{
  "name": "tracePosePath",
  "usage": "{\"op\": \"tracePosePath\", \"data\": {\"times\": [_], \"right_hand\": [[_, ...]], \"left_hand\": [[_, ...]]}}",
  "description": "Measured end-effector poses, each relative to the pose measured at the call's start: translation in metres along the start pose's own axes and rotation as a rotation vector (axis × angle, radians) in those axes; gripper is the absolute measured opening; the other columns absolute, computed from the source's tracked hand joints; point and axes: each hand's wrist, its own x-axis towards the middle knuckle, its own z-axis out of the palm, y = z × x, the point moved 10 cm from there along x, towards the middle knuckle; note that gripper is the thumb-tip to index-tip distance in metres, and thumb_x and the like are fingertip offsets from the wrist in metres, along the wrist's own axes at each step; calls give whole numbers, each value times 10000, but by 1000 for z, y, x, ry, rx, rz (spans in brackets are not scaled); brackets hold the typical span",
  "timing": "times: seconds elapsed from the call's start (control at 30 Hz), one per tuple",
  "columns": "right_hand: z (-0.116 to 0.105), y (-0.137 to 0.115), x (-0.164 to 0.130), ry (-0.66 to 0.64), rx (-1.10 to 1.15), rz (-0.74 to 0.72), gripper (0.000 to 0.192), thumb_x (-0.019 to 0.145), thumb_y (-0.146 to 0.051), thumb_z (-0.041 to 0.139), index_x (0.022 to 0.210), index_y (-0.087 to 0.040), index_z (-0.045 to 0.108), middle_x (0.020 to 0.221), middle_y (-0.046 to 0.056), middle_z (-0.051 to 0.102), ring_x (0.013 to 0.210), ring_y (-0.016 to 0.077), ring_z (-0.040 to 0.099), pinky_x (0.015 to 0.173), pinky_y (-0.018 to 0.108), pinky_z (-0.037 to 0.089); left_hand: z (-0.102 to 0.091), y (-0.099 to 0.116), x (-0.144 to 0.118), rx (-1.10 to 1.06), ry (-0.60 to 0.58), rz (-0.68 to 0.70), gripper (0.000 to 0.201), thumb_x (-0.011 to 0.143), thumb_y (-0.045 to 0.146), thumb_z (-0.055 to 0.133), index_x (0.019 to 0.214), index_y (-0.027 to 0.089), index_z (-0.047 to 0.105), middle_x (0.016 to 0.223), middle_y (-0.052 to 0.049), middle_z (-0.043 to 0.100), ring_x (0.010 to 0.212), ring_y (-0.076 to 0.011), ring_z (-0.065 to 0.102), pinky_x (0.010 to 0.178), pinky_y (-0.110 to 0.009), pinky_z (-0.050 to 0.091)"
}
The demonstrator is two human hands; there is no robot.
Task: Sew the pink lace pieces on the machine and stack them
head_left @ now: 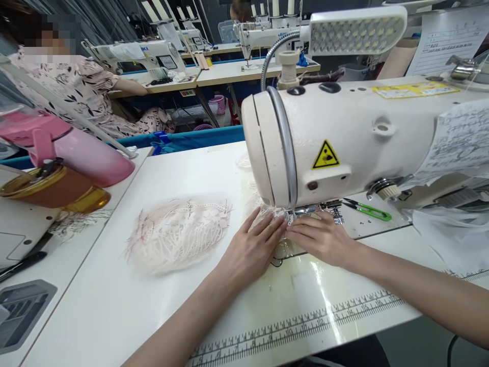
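Note:
My left hand lies flat with its fingers a little spread, pressing a pale lace piece beside the needle area of the white sewing machine. From the other side my right hand reaches in, fingers closed together on the edge of the same lace by the presser foot. The two hands' fingertips nearly meet there. Most of the lace under the fingers and machine head is hidden. Left of my left hand, a second pale lace piece with fringe and loose threads rests on the white table.
Green thread snips lie behind my right hand, with white cloth at the right. A printed ruler runs along the front edge. At left stand a pink bottle and an amber cup. A person in patterned clothes sits beyond.

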Motion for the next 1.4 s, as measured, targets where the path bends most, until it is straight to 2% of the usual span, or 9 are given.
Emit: {"op": "tracePosePath", "data": {"times": [0.23, 0.47, 0.6, 0.7, 0.8, 1.0, 1.17, 1.3, 1.4], "right_hand": [[7, 4, -2, -43, -6, 43, 243, 891, -49, 469, 949, -190, 659, 947, -18, 724, 963, 125, 614, 798, 308, 418], [11, 10, -4, -84, 27, 100, 228, 890, -53, 480, 971, -182, 650, 999, 14, 712, 989, 133, 597, 829, 288, 419], [14, 19, -4, -146, 42, 150, 229, 880, -50, 495, 938, -204, 654, 982, -6, 709, 914, 124, 600, 739, 271, 413], [9, 24, -5, -118, 2, 181, 212, 861, -60, 530, 907, -223, 657, 971, -41, 709, 834, 113, 611, 658, 278, 381], [4, 28, -8, -78, -85, 214, 237, 857, -71, 535, 946, -251, 661, 975, -53, 709, 783, 126, 616, 688, 304, 383], [2, 34, -4, -147, -133, 272, 326, 888, -56, 421, 945, -269, 661, 899, -28, 695, 746, 150, 603, 700, 337, 413], [-3, 42, 4, -133, -66, 291, 311, 911, -99, 401, 838, -259, 658, 785, -18, 681, 733, 153, 581, 701, 331, 430], [5, 47, 2, -159, 32, 306, 288, 918, -150, 418, 866, -277, 671, 789, -21, 685, 716, 156, 588, 705, 343, 461], [7, 46, -3, -140, 88, 326, 336, 928, -161, 388, 955, -318, 684, 856, -28, 695, 751, 150, 595, 728, 340, 485]], "left_hand": [[-3, 1, 2, 4, 63, -59, 382, 941, 166, 361, 1252, 110, 575, 1307, -74, 581, 1205, -261, 552, 1100, -503, 343], [-4, 3, 5, 21, 95, -116, 375, 923, 161, 423, 1265, 104, 565, 1289, -97, 595, 1211, -263, 548, 1101, -483, 351], [-6, 5, 7, 39, 104, -128, 368, 918, 170, 445, 1256, 96, 569, 1266, -111, 610, 1220, -270, 540, 1092, -472, 371], [-5, 6, 8, 25, 100, -134, 375, 924, 195, 442, 1273, 114, 553, 1269, -108, 609, 1212, -266, 548, 1085, -481, 384], [-4, 7, 8, 4, 97, -140, 368, 928, 210, 447, 1269, 127, 557, 1269, -106, 611, 1203, -263, 557, 1081, -481, 392], [-3, 6, 10, 24, 104, -153, 344, 924, 232, 479, 1230, 117, 587, 1241, -122, 629, 1166, -273, 583, 1045, -453, 439], [-2, 5, 11, -8, 81, -168, 348, 927, 246, 481, 1245, 140, 575, 1258, -113, 620, 1194, -273, 562, 1047, -448, 438], [0, 2, 11, -61, 60, -205, 351, 933, 262, 470, 1251, 149, 568, 1278, -114, 605, 1227, -277, 533, 1040, -447, 444], [1, 0, 11, -59, 61, -224, 358, 936, 273, 465, 1258, 149, 563, 1276, -115, 606, 1238, -283, 523, 1036, -452, 448]]}}
